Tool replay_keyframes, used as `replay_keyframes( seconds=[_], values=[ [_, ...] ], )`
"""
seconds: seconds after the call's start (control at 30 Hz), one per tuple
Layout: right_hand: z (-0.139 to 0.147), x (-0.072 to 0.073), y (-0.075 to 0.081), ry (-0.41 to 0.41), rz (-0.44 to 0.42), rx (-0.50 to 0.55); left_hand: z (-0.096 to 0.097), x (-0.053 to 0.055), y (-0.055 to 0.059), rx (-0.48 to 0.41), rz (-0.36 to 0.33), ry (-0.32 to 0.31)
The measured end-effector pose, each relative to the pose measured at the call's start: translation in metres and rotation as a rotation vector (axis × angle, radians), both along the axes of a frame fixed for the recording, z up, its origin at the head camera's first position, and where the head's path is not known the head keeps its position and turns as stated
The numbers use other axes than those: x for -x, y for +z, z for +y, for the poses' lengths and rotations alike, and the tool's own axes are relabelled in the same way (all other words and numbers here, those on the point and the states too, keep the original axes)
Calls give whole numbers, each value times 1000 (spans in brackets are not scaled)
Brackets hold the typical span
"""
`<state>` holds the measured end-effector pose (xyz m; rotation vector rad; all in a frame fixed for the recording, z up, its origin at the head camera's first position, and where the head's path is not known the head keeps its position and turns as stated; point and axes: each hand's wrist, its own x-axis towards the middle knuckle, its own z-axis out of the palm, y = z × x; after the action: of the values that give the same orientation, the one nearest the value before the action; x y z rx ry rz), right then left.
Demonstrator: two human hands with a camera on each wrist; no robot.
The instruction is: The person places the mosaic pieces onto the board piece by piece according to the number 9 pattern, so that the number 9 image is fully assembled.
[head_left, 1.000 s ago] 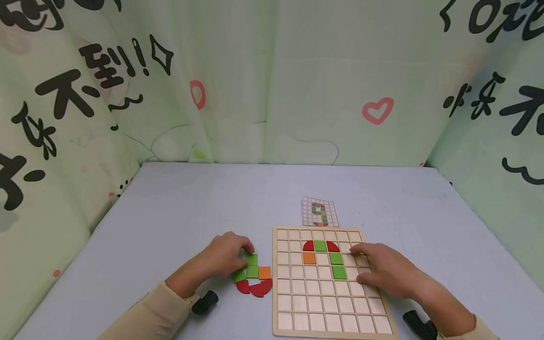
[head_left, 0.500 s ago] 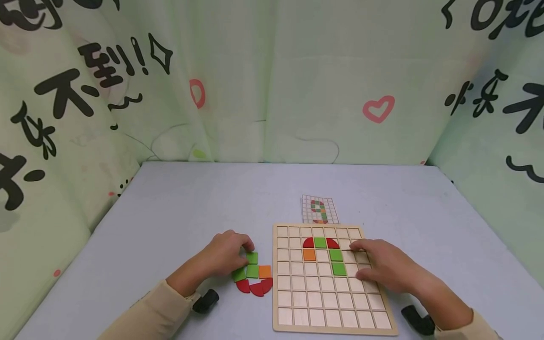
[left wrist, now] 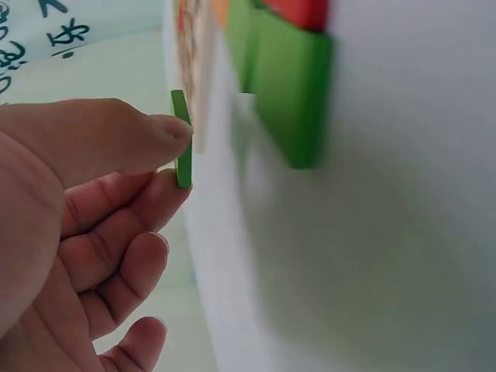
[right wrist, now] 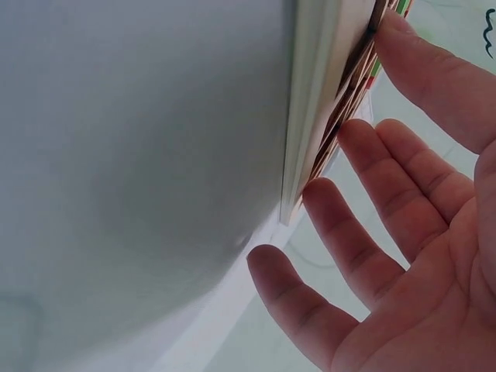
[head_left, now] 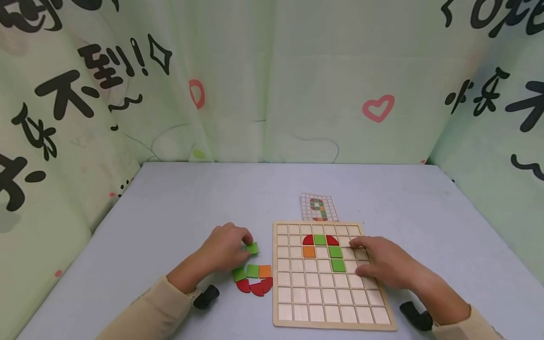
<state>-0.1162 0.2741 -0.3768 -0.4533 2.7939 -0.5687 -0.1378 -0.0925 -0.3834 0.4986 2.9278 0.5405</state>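
Between thumb and fingers my left hand (head_left: pixel 225 248) pinches a green square tile (head_left: pixel 252 248); the left wrist view shows this tile (left wrist: pixel 183 139) edge-on, off the table. Below that hand lie more loose pieces: green squares (head_left: pixel 252 271), an orange square (head_left: pixel 265 271) and red rounded pieces (head_left: pixel 243 285). To their right is a wooden grid board (head_left: pixel 297 320) with red, green and orange pieces set in its upper cells. My right hand (head_left: pixel 384 262) rests on the board's right side, fingers spread; in the right wrist view its fingertips (right wrist: pixel 356 133) touch the board.
Behind the board lies a small printed card (head_left: pixel 318 207) with a coloured grid pattern. A black wrist strap piece (head_left: pixel 206 297) shows under each forearm. A light curtain (head_left: pixel 314 85) with black writing surrounds the white table (head_left: pixel 191 198).
My left hand has lifted the green square tile away from the loose pieces, up and slightly away from me. My right hand stays on the board. The view has shifted slightly.
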Motion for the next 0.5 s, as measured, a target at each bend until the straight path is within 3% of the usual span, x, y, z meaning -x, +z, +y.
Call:
replay_keyframes(
  seconds=[0.2,0.5],
  values=[
    [0,4,1,6,-1,2,9,0,14,-46,15,-54],
    [0,4,1,2,-1,1,41,-3,20,-59,23,-199]
  ],
)
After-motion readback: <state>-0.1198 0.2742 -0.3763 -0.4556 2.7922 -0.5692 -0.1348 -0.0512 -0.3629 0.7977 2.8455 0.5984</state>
